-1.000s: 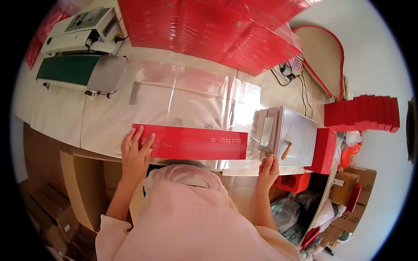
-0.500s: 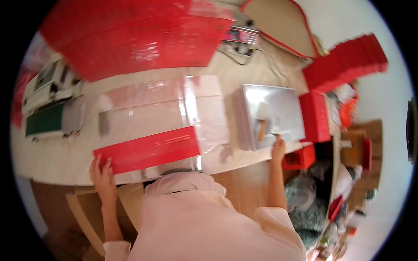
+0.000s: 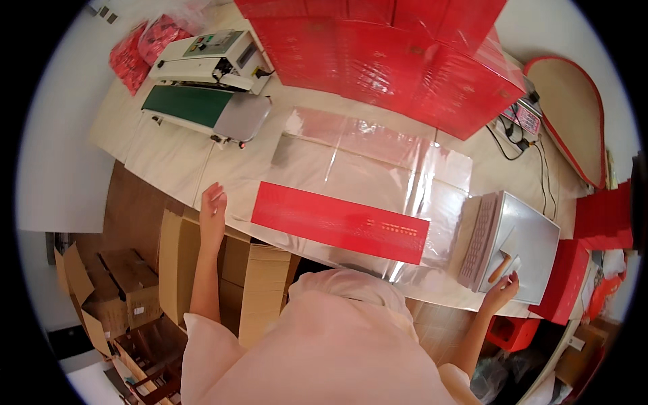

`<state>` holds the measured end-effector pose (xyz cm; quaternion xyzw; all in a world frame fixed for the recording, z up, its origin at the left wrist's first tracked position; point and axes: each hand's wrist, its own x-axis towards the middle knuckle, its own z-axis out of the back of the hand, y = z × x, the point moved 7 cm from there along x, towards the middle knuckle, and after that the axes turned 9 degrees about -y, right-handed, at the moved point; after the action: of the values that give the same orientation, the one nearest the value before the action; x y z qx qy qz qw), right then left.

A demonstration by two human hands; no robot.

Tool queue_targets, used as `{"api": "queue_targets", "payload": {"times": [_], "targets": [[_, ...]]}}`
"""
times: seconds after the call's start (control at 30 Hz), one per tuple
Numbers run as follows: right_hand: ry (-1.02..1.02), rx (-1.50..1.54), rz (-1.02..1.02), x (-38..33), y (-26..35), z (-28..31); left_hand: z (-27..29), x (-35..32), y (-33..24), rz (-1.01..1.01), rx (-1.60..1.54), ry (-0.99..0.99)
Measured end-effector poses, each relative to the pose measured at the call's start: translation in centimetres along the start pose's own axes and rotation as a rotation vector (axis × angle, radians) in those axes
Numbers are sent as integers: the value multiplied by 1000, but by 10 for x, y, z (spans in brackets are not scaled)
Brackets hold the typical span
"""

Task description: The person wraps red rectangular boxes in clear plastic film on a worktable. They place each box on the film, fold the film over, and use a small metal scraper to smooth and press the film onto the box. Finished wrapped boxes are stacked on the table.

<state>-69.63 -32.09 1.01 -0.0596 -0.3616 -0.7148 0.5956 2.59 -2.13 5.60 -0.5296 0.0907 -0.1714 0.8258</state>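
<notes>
My left hand (image 3: 213, 201) is raised by the table's front edge, loosely curled with nothing in it, apart from the red box. That long, flat red box (image 3: 341, 223) lies at a slant before me, partly over clear plastic film (image 3: 378, 162). To the right, my right hand (image 3: 501, 290) is at the near side of a silver metal-topped box (image 3: 536, 236), its fingers pinched round a small pale, shiny piece. Beside those fingertips a scraper with a wooden handle (image 3: 499, 268) rests on the metal top. What exactly the pinch holds is unclear.
Film-wrapped red boxes (image 3: 385, 61) are stacked at the back. A belt sealing machine (image 3: 196, 108) stands at the back left. Black cables (image 3: 516, 142) run on the right, near more red boxes (image 3: 563, 283). An open cardboard carton (image 3: 263, 290) stands below the table edge.
My left hand has come off the red box and moved away to its left. My right hand stays by the metal top. The view has swung leftward, showing more of the sealing machine and cartons.
</notes>
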Motion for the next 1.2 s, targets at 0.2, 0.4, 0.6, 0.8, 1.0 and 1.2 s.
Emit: {"api": "queue_targets", "payload": {"times": [0.2, 0.4, 0.6, 0.8, 1.0, 1.2], "targets": [[852, 763, -449, -71, 153, -57, -29, 5, 2, 493, -193, 345], [1052, 1074, -758, -103, 200, -69, -44, 3, 14, 398, -126, 545], [1091, 887, -409, -80, 225, -54, -43, 4, 22, 429, -282, 487], [1029, 991, -631, -87, 219, -58, -18, 16, 110, 408, -260, 318], [859, 902, -943, -81, 179, -60, -41, 11, 51, 409, -286, 410], [906, 1093, -916, -96, 184, -52, -45, 6, 33, 416, -155, 420]]}}
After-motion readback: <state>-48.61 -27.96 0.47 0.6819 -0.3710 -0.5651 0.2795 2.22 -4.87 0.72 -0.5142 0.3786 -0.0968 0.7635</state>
